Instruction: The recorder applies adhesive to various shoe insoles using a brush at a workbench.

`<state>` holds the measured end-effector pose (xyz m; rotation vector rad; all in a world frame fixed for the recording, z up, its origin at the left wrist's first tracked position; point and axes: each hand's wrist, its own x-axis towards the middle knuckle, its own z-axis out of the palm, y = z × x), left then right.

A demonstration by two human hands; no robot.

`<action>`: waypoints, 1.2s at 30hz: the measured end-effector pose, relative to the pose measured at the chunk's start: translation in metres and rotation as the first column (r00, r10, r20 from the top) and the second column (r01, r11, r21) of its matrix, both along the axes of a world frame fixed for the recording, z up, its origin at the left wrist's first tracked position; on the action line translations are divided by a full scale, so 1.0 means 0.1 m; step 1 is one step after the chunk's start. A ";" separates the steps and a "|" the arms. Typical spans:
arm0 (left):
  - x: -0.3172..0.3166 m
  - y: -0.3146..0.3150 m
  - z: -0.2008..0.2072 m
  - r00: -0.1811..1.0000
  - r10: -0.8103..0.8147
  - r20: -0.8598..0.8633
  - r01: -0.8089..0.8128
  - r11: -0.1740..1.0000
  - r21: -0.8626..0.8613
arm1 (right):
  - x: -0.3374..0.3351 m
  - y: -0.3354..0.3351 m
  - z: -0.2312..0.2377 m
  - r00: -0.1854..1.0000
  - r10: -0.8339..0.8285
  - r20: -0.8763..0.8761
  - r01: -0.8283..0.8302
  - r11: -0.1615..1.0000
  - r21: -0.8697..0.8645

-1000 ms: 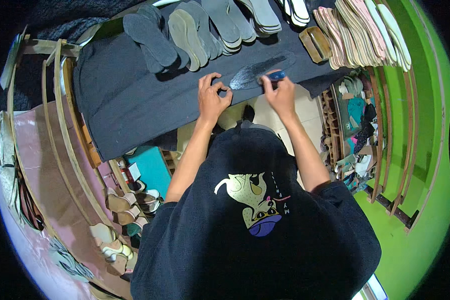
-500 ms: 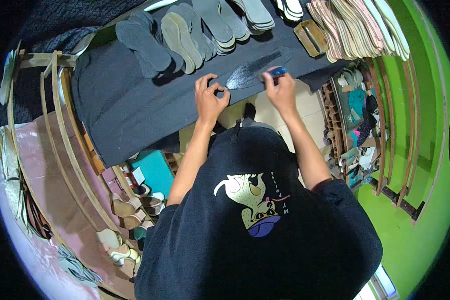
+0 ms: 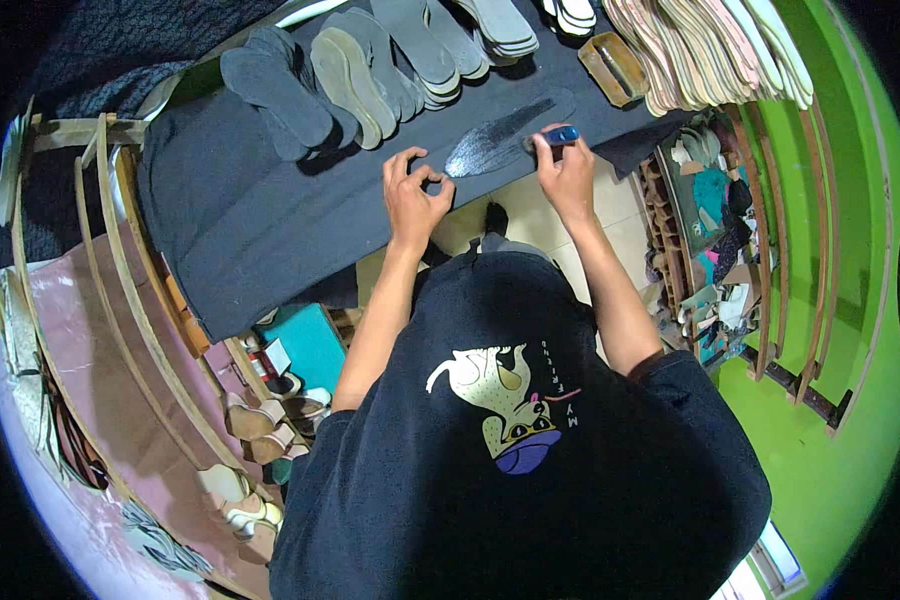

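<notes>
On the dark cloth lies a black insole-shaped piece (image 3: 500,135), glossy and wet-looking toward its left end. Thumb and forefinger of my left hand (image 3: 417,205) pinch together at that left tip; its other fingers are curled loosely. My right hand (image 3: 568,185) grips a small brush with a blue handle (image 3: 562,135). Its head is at the piece's near right edge, partly hidden by my fingers; whether it touches cannot be made out.
Stacks of grey insoles (image 3: 345,75) line the table's far side. A brown open container (image 3: 613,70) stands beside pale insoles (image 3: 685,50) at the far right. Wooden racks (image 3: 750,240) hold scraps on the right. Shoes (image 3: 255,425) sit on a rack to the left.
My right hand with the brush has shifted right, away from the glossy part toward the near edge. My left hand keeps its pinch at the tip. The whole view has shifted slightly.
</notes>
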<state>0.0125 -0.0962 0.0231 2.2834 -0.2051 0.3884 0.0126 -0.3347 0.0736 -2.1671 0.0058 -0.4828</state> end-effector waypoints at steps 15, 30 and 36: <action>-0.01 0.00 0.00 1.000 0.008 -0.010 -0.007 1.000 0.019 | 0.01 0.04 -0.04 1.000 0.010 0.017 -0.010 1.000 -0.008; -0.02 -0.01 0.02 1.000 0.011 -0.001 -0.011 1.000 0.013 | 0.03 0.20 -0.05 0.999 0.036 0.025 -0.037 0.999 0.017; -0.02 0.03 0.00 1.000 -0.016 -0.004 0.016 1.000 0.016 | -0.30 0.75 0.00 0.886 0.455 0.087 -0.394 0.839 -0.375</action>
